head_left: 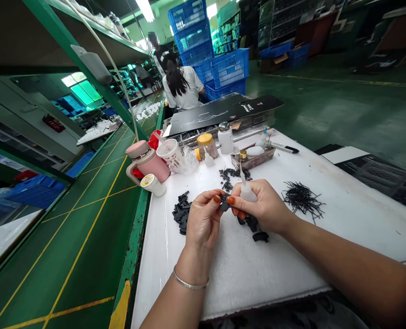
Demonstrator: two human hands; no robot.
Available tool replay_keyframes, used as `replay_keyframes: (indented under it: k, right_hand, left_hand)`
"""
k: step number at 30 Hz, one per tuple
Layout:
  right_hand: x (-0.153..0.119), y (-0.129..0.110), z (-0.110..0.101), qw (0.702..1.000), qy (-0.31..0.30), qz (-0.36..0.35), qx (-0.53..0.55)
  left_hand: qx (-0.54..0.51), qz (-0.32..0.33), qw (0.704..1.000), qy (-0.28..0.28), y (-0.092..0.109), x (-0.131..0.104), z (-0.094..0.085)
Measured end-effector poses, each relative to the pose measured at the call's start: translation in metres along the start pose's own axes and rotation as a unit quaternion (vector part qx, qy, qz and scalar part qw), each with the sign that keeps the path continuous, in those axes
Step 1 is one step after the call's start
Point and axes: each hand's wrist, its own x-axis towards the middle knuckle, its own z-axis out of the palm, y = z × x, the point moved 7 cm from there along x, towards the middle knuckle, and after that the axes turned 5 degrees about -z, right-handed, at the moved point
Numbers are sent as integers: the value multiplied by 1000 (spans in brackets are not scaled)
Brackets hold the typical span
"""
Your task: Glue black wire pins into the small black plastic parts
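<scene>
A small dark part [225,201] is pinched between the fingertips of my left hand [204,217], and the thumb and finger of my right hand [262,205] touch it from the other side. My right hand also holds a white squeeze bottle [247,192] in its palm, its thin nozzle pointing up. A pile of black parts [181,212] lies left of my left hand. More black pieces [260,236] lie under and below my right hand. Small black rings [227,178] are scattered beyond the hands. Thin black sticks [302,199] form a heap to the right.
Along the white table's [354,214] back stand a pink mug [151,162], a plastic cup [170,153], jars, a pump bottle [226,138] and a small tray [258,160]. A green conveyor [86,219] runs at left. Beyond sits a person [184,87] near blue crates [228,68].
</scene>
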Motion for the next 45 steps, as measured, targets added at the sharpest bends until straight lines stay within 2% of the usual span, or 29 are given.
replay_keyframes:
  k: [6, 11, 15, 18, 23, 26, 33, 40, 45]
  right_hand:
    - [-1, -1, 0, 1000, -5, 11, 7]
    - [-1, 4, 2, 998, -21, 34, 51]
    - [-1, 8, 3, 995, -26, 42, 83]
    - [-1, 6, 3, 996, -30, 28, 81]
    - [-1, 3, 5, 996, -55, 11, 70]
    - [-2, 2, 5, 996, -62, 9, 65]
    - [-3, 4, 4, 997, -61, -1, 52]
    - [-2, 0, 5, 998, -62, -10, 23]
    - [-2, -2, 4, 998, -69, -15, 2]
  left_hand:
    - [59, 42, 997, 1, 9, 0, -1]
    - [109, 102, 988, -28, 19, -1, 4]
    - [122, 116, 985, -38, 21, -2, 7]
    - [108, 93, 988, -59, 20, -1, 9]
    - [68, -5, 994, -88, 9, 0, 7]
    - [50, -38, 993, -96, 5, 0, 5]
    - [42, -58, 992, -108, 3, 0, 4]
    - [42, -76, 994, -66, 2, 2, -1]
    - [53, -95, 991, -75, 1, 2, 0]
